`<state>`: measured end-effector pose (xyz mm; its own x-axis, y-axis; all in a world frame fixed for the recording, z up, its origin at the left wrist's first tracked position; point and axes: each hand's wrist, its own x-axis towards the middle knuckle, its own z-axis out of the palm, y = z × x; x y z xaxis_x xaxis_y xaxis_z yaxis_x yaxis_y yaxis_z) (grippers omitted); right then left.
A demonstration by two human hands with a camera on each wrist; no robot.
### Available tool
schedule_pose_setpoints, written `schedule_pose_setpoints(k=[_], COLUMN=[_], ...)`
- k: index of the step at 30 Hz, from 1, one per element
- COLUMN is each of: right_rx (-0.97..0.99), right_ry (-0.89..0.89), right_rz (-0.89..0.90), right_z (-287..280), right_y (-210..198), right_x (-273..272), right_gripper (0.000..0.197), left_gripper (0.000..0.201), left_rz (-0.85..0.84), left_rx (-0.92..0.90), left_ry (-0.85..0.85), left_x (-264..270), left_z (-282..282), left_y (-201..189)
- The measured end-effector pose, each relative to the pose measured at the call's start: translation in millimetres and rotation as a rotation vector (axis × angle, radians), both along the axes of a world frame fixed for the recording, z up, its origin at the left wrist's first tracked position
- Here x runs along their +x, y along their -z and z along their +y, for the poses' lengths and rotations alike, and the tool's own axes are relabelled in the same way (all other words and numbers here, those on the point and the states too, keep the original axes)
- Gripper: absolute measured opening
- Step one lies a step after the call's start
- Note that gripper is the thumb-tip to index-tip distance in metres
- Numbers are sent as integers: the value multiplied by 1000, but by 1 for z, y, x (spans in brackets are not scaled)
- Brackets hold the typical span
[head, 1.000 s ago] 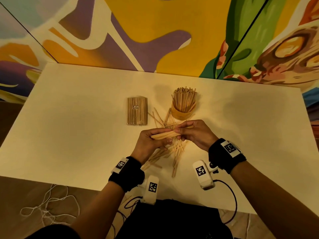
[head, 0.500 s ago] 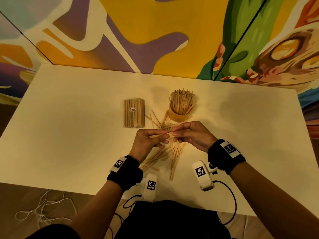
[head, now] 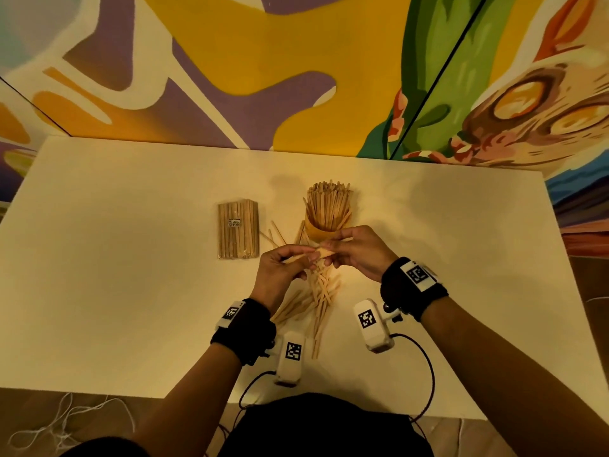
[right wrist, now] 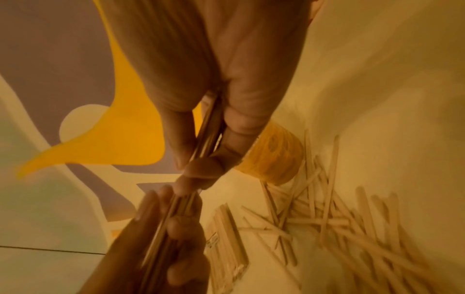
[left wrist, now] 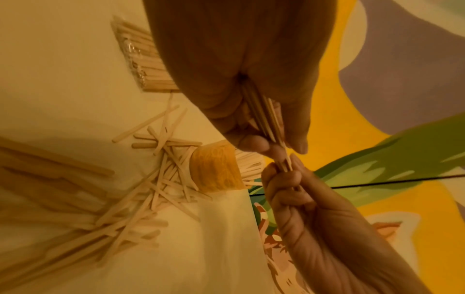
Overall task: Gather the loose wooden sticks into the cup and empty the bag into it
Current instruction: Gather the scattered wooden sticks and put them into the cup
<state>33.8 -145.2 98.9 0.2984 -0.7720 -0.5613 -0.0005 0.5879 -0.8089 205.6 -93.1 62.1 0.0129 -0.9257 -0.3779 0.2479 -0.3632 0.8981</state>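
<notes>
A yellow cup [head: 319,233] packed with upright wooden sticks [head: 329,202] stands mid-table. Left of it lies the clear bag [head: 238,234] of sticks, flat and sealed. Loose sticks [head: 321,291] lie scattered in front of the cup, under my hands. Both hands hold one small bundle of sticks [head: 321,253] just above the pile. My left hand [head: 306,258] grips its left end and my right hand [head: 329,255] pinches its right end. In the left wrist view the bundle [left wrist: 268,119] runs between thumb and fingers, with the cup [left wrist: 214,171] behind. The right wrist view shows the same bundle [right wrist: 208,137].
The white table [head: 131,291] meets a painted wall at the back. Its near edge runs just behind my wrists. Cables [head: 425,374] hang from the wrist cameras, and white string [head: 59,420] lies on the floor at the lower left.
Both hands, still holding the bundle between them, have drawn closer to the cup's base. The bag, cup and scattered sticks have not moved.
</notes>
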Motion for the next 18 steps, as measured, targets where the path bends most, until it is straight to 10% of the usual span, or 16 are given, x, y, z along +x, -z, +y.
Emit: schedule_pose_setpoints(k=[18], right_rx=[-521], right_ry=[-277], right_rz=[741], right_z=[-98], right_y=[9], right_x=[-42], right_gripper=[5], left_gripper=[25], left_rz=[-230], left_rx=[302], left_ry=[121], left_x=[42], left_z=[0], left_y=[49])
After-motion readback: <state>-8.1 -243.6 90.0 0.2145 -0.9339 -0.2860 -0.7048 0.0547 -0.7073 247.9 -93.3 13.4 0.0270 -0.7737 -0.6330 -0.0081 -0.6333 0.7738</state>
